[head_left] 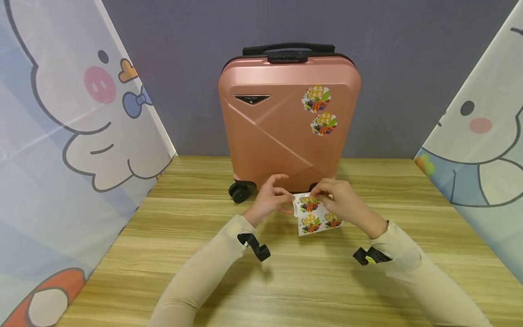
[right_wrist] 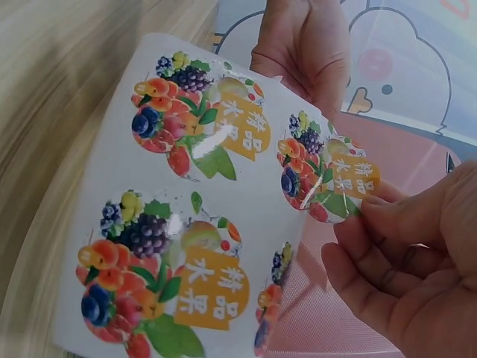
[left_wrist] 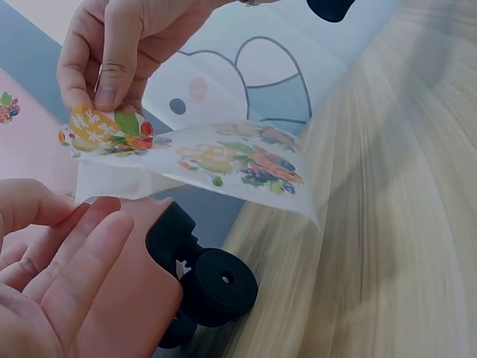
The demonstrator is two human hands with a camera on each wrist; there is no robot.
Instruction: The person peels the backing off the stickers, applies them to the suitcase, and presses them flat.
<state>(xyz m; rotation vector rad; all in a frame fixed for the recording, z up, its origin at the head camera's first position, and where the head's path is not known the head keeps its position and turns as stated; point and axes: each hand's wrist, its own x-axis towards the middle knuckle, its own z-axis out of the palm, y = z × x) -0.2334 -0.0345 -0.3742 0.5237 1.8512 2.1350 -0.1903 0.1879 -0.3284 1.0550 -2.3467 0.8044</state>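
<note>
A white sticker sheet (head_left: 318, 225) with round fruit stickers hangs in front of a pink suitcase (head_left: 261, 136). My left hand (head_left: 269, 200) pinches the sheet's edge between thumb and finger, other fingers spread. Between thumb and index finger, my right hand (head_left: 341, 200) pinches the edge of one fruit sticker (right_wrist: 328, 168). That sticker's gripped edge stands past the sheet's border; whether its far side still adheres is hard to tell. Two like stickers sit on the suitcase's upper right, an upper one (head_left: 316, 98) and a lower one (head_left: 324, 124).
The suitcase stands upright on a wood-grain table (head_left: 196, 181) against a grey wall panel (head_left: 184, 68). A black wheel (head_left: 239, 192) juts out at its lower left. Cartoon-printed cloths flank the table, one at left (head_left: 53, 190) and one at right (head_left: 482, 141).
</note>
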